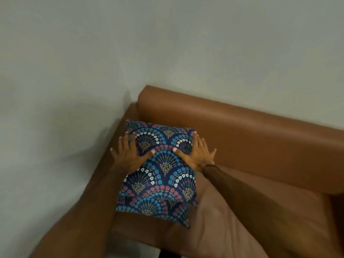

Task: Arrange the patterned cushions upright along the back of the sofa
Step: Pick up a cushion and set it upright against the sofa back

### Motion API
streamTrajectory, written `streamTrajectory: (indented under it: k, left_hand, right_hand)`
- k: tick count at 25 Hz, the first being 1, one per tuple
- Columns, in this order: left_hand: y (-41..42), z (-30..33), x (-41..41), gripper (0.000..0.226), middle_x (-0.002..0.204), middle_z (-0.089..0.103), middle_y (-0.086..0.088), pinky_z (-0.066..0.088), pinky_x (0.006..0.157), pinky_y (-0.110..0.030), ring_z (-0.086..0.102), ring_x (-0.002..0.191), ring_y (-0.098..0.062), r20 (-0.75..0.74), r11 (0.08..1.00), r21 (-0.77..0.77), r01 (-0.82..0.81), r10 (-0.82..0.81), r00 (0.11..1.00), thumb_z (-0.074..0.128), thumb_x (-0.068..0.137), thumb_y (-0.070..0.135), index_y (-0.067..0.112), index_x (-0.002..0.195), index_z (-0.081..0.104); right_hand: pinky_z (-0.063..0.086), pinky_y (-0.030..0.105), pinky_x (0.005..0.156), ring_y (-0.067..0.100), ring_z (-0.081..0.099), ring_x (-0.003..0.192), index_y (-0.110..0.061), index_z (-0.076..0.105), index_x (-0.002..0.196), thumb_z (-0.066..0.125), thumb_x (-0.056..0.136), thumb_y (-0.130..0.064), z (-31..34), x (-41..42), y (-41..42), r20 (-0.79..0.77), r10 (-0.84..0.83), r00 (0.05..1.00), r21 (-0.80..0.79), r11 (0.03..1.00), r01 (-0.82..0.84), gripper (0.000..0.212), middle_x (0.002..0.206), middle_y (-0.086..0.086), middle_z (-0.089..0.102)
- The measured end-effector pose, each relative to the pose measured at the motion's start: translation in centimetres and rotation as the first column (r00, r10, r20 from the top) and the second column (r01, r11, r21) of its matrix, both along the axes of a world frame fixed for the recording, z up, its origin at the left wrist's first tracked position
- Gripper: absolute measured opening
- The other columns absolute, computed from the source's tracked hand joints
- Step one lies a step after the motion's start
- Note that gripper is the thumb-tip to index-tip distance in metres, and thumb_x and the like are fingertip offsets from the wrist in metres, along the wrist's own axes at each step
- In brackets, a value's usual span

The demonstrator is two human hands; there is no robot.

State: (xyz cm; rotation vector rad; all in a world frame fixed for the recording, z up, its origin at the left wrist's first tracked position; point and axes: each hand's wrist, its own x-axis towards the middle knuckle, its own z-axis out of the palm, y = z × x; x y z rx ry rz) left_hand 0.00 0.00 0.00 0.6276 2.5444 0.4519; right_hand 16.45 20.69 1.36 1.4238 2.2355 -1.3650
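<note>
Brown sofa (242,127) fills the corner; one patterned cushion (160,183) leans in the angle of armrest and backrest. It looks soft and light, best steered by its upper edges. Left hand (128,155) and right hand (195,155) press it, fingers spread flat.

Two bare forearms in view, no sleeves. Left hand (128,155) without rings or band. Right hand (196,155) with thin dark band (204,167) at wrist. Short, pale fingernails.

One cushion (160,175), one sofa (242,131), two hands.
</note>
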Motion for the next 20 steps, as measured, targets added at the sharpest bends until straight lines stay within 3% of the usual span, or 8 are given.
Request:
streamTrajectory:
  k: [2,4,6,8,12,16,18,20]
  left_hand:
    - [-0.8,-2.5,-0.1,0.139,0.178,0.003,-0.013,0.014,0.126,-0.073,0.01,0.163,-0.042,0.152,0.979,0.007,-0.203,0.2,0.968,0.057,0.063,0.094,0.027,0.169,-0.002]
    - [-2.0,-3.7,-0.3,0.151,0.175,0.016,-0.018,0.025,0.125,-0.068,0.023,0.159,-0.045,0.303,0.932,0.031,-0.362,0.337,0.892,0.077,0.056,0.088,0.027,0.168,-0.003]
    - [-2.0,-2.7,-1.5,0.156,0.169,0.034,-0.02,0.037,0.122,-0.063,0.041,0.151,-0.043,0.405,0.853,0.07,-0.518,0.45,0.796,0.092,0.05,0.075,0.02,0.168,0.006]
    - [-1.5,-0.6,-2.4,0.143,0.158,0.052,-0.016,0.048,0.117,-0.057,0.056,0.139,-0.037,0.485,0.78,0.146,-0.608,0.479,0.732,0.101,0.049,0.06,0.011,0.162,0.029]
    - [1.0,2.4,1.3,0.114,0.141,0.068,-0.01,0.058,0.107,-0.05,0.069,0.122,-0.029,0.598,0.752,0.293,-0.591,0.338,0.726,0.104,0.049,0.045,0.01,0.146,0.057]
    - [8.7,4.0,8.3,0.105,0.141,0.066,-0.002,0.058,0.105,-0.049,0.067,0.124,-0.025,0.638,0.769,0.44,-0.463,0.095,0.764,0.101,0.062,0.028,0.021,0.153,0.049]
    - [13.3,4.2,12.9,0.108,0.136,0.066,0.006,0.058,0.101,-0.045,0.067,0.12,-0.017,0.638,0.79,0.483,-0.376,-0.024,0.769,0.101,0.058,0.029,0.027,0.152,0.048]
    - [18.1,3.6,18.8,0.11,0.137,0.065,0.008,0.058,0.101,-0.044,0.065,0.122,-0.014,0.635,0.811,0.499,-0.304,-0.103,0.766,0.102,0.057,0.025,0.029,0.152,0.047]
  right_hand:
    - [0.025,0.062,0.129,0.038,0.027,0.162,-0.015,0.003,0.173,0.061,0.089,-0.077,-4.1,0.2,-1.3,0.022,-0.107,0.994,-0.298,0.948,0.109,0.12,0.179,0.01,0.018]
    - [0.036,0.056,0.125,0.037,0.046,0.152,-0.016,0.015,0.172,0.069,0.093,-0.064,-5.8,1.0,-2.5,0.057,-0.265,0.963,-0.556,0.792,0.251,0.107,0.171,0.009,0.04]
    - [0.041,0.049,0.12,0.031,0.059,0.137,-0.018,0.023,0.168,0.072,0.096,-0.055,-5.2,1.1,-2.4,0.034,-0.317,0.948,-0.612,0.743,0.27,0.095,0.155,0.003,0.057]
    - [0.046,0.048,0.113,0.03,0.063,0.129,-0.02,0.022,0.166,0.076,0.096,-0.044,-3.7,2.0,-1.2,-0.017,-0.396,0.918,-0.622,0.723,0.301,0.091,0.148,0.004,0.06]
    - [0.062,0.057,0.095,0.041,0.071,0.122,-0.017,0.046,0.134,0.087,0.088,-0.032,-0.1,6.7,3.3,-0.076,-0.492,0.867,-0.627,0.7,0.342,0.063,0.141,0.024,0.064]
    - [0.067,0.031,0.058,0.018,0.085,0.078,-0.015,0.072,0.113,0.095,0.063,-0.049,3.7,15.3,10.3,-0.151,-0.509,0.847,-0.538,0.762,0.362,0.065,0.119,0.013,0.081]
    - [0.06,0.026,0.048,0.013,0.081,0.069,-0.015,0.065,0.114,0.094,0.07,-0.048,4.5,21.2,14.0,-0.136,-0.549,0.825,-0.462,0.772,0.437,0.062,0.112,0.001,0.078]
    - [0.057,0.027,0.051,0.013,0.074,0.081,-0.022,0.049,0.131,0.092,0.079,-0.041,4.4,28.1,17.9,-0.117,-0.597,0.794,-0.416,0.755,0.507,0.07,0.111,-0.004,0.071]
